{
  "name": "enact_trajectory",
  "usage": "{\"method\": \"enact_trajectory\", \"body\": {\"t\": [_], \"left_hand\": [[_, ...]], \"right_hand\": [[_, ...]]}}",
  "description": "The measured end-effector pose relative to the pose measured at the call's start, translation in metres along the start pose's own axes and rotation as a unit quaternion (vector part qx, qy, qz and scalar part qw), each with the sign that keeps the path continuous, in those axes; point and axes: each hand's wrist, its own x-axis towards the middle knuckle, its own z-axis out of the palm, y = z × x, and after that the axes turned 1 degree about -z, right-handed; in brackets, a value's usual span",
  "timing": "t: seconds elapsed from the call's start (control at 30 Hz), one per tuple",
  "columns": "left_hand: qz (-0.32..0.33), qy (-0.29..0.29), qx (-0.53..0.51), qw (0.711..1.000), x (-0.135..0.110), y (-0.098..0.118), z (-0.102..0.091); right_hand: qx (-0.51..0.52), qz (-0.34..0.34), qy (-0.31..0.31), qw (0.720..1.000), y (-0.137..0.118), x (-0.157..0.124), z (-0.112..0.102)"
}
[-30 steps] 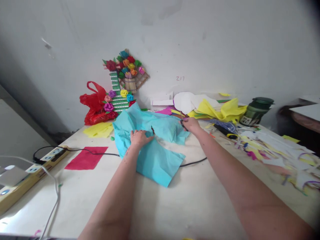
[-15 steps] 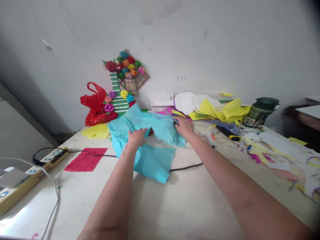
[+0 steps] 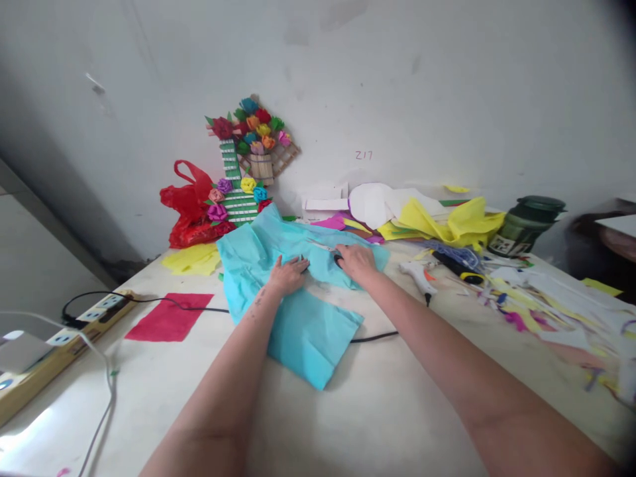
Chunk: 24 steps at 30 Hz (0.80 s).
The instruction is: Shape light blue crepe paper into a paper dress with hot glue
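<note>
A sheet of light blue crepe paper [image 3: 313, 334] lies crumpled across the middle of the table. My left hand [image 3: 289, 275] rests on it with the fingers stretched out, and a small dark object shows by the fingertips, too unclear to name. My right hand [image 3: 356, 262] is closed around the dark handle of a pair of scissors [image 3: 322, 247], whose metal blades point left over the blue paper. To the left lies a flat piece of dark pink paper [image 3: 171, 318].
A glue gun [image 3: 420, 277], a box cutter [image 3: 454, 266] and paper scraps [image 3: 536, 311] lie on the right, with a green bottle [image 3: 527, 225] behind. Paper flowers [image 3: 258, 136] and a red bag [image 3: 191, 205] stand at the back. A power strip [image 3: 99, 318] sits left; cables cross the table.
My right hand has moved left with the scissors, whose blades now show over the paper. My left hand has shifted slightly right, and the front flap of blue paper has slid nearer to me.
</note>
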Motion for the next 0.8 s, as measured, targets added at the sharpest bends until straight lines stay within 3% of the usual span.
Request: {"method": "enact_trajectory", "body": {"t": [0.13,0.33,0.63,0.8], "left_hand": [[0.008,0.013,0.0,1.0,-0.002,-0.003,0.0],[-0.026,0.119,0.023,0.992,0.006,0.002,-0.006],[-0.028,-0.015,0.028,0.999,0.029,-0.008,0.006],[-0.035,-0.021,0.015,0.999,0.027,-0.01,0.015]], "right_hand": [[-0.02,-0.014,0.009,1.0,-0.002,-0.001,0.001],[-0.014,0.0,-0.005,1.0,-0.003,-0.003,-0.001],[-0.013,0.006,0.011,1.0,-0.003,-0.006,-0.002],[-0.014,0.009,0.003,1.0,-0.003,-0.005,-0.002]]}}
